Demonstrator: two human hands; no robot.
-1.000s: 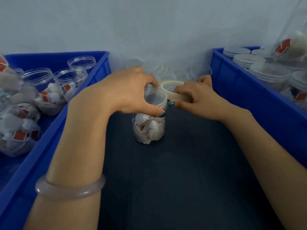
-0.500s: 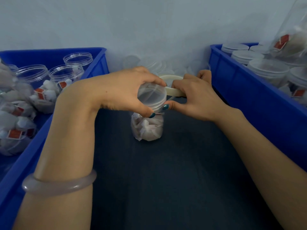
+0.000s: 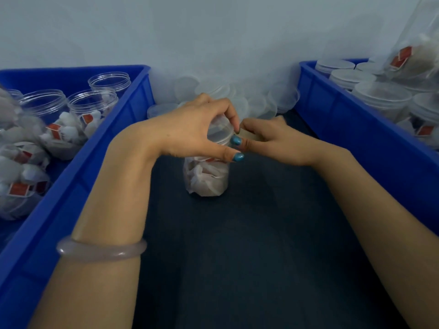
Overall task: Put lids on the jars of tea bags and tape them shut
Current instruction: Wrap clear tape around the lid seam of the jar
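Note:
A clear plastic jar of tea bags point(image 3: 206, 178) stands upright on the dark table top between two blue bins. A clear lid point(image 3: 218, 134) sits on its mouth. My left hand point(image 3: 190, 129) curls over the lid from the left, thumb and fingers gripping its rim. My right hand point(image 3: 273, 141) is against the lid's right side and holds a roll of tape point(image 3: 247, 133), mostly hidden under its fingers. The thumbs of both hands nearly meet at the lid's edge.
The left blue bin point(image 3: 78, 186) holds several open jars of tea bags point(image 3: 61, 129). The right blue bin point(image 3: 361, 129) holds lidded jars point(image 3: 380, 96). Loose clear lids point(image 3: 256, 100) are piled against the white wall behind the jar.
My right hand has closed in tighter against the lid, and the tape roll is now mostly covered by its fingers. My left hand keeps its grip on the lid, turned slightly.

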